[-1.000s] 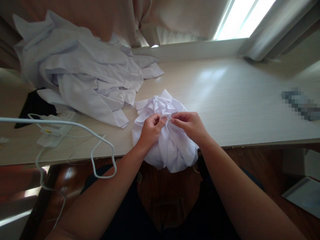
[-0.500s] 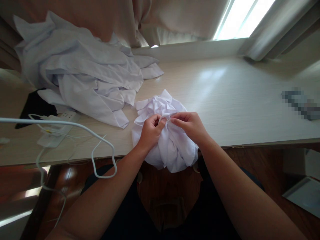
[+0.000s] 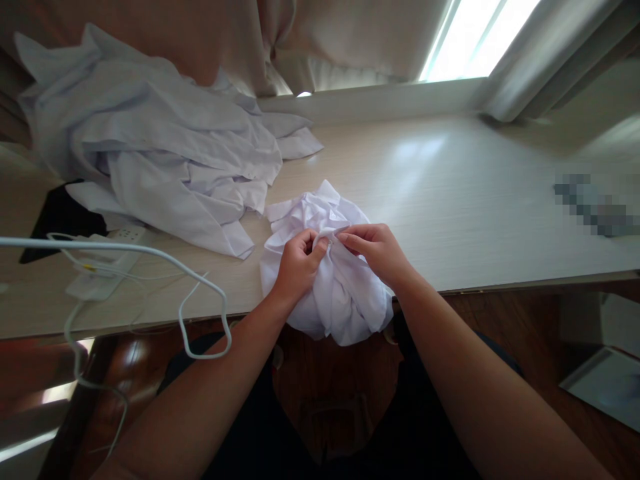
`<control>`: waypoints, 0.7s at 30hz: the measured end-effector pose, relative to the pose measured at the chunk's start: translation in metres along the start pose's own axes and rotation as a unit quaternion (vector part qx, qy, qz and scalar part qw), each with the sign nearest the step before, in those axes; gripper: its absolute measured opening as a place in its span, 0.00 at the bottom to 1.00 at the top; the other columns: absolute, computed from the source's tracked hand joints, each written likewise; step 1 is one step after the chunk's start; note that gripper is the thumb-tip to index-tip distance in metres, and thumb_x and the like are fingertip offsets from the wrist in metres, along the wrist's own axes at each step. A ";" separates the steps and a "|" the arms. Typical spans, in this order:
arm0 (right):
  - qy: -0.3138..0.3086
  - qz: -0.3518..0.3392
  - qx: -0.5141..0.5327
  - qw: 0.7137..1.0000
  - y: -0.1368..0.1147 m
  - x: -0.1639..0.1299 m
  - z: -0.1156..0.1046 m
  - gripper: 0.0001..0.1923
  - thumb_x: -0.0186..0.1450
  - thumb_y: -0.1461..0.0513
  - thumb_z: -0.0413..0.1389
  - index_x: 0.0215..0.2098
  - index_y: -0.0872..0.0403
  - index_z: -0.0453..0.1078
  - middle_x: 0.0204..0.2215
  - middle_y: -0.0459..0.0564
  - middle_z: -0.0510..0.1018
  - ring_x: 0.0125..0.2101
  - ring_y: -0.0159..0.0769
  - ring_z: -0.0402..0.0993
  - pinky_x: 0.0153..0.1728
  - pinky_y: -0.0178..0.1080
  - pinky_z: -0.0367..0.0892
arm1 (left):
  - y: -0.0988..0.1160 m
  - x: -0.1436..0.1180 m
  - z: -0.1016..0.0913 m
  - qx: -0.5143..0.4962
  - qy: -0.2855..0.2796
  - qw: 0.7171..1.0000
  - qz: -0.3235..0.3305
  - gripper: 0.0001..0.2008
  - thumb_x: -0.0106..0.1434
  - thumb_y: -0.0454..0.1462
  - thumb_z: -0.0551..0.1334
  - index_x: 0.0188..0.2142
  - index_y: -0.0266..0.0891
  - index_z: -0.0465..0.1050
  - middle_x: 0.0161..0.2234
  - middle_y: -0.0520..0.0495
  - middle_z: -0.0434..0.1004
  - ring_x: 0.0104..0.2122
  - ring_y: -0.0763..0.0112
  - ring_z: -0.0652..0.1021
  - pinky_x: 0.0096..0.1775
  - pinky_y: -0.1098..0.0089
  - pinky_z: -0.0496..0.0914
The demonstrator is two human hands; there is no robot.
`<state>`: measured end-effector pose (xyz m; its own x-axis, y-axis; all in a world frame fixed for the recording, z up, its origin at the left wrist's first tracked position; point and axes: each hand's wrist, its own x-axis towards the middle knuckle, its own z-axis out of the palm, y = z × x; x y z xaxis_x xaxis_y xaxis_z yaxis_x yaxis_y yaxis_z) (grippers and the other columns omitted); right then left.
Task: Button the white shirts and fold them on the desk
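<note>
The left hand (image 3: 299,263) and right hand (image 3: 376,250) pinch the white garment (image 3: 345,300), thumbs closed against fingers. It lies bunched beneath them across the edge of the table (image 3: 490,233); whether anything is fastened, I cannot tell. Beyond, leftward, a white cloth heap (image 3: 165,140) lies rumpled, untouched.
</note>
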<state>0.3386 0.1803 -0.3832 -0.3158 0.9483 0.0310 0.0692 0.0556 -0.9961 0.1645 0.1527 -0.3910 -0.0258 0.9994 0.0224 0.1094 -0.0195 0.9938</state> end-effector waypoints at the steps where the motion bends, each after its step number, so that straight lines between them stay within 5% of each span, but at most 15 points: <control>1: -0.003 0.005 0.006 1.000 0.001 0.000 0.000 0.14 0.63 0.54 0.59 0.30 0.57 0.79 0.21 0.44 0.70 0.24 0.29 0.60 0.27 0.36 0.55 | 0.000 0.000 0.000 0.002 -0.001 1.000 0.004 0.16 0.63 0.46 0.64 0.27 0.38 0.65 0.23 0.54 0.62 0.24 0.76 0.63 0.27 0.73 0.57; 14: -0.062 0.012 0.023 0.998 0.003 0.002 -0.011 0.11 0.60 0.60 0.60 0.39 0.55 0.80 0.29 0.46 0.80 0.28 0.30 0.69 0.32 0.35 0.64 | 0.004 -0.001 0.002 0.010 0.003 1.000 0.007 0.16 0.63 0.46 0.64 0.26 0.38 0.66 0.23 0.54 0.63 0.25 0.74 0.64 0.28 0.72 0.57; 21: -0.062 -0.009 0.039 0.997 0.008 0.004 -0.014 0.11 0.59 0.61 0.62 0.40 0.54 0.81 0.37 0.48 0.82 0.38 0.34 0.76 0.44 0.39 0.68 | 0.004 0.001 0.004 0.013 -0.008 1.000 0.004 0.16 0.64 0.47 0.63 0.28 0.37 0.68 0.24 0.53 0.65 0.25 0.74 0.65 0.28 0.73 0.58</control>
<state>0.3508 0.1883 -0.3897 -0.4311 0.9013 0.0427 -0.0099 0.0426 -0.9990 0.1690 0.1536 -0.3879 -0.0080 0.9996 0.0289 0.1350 -0.0275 0.9905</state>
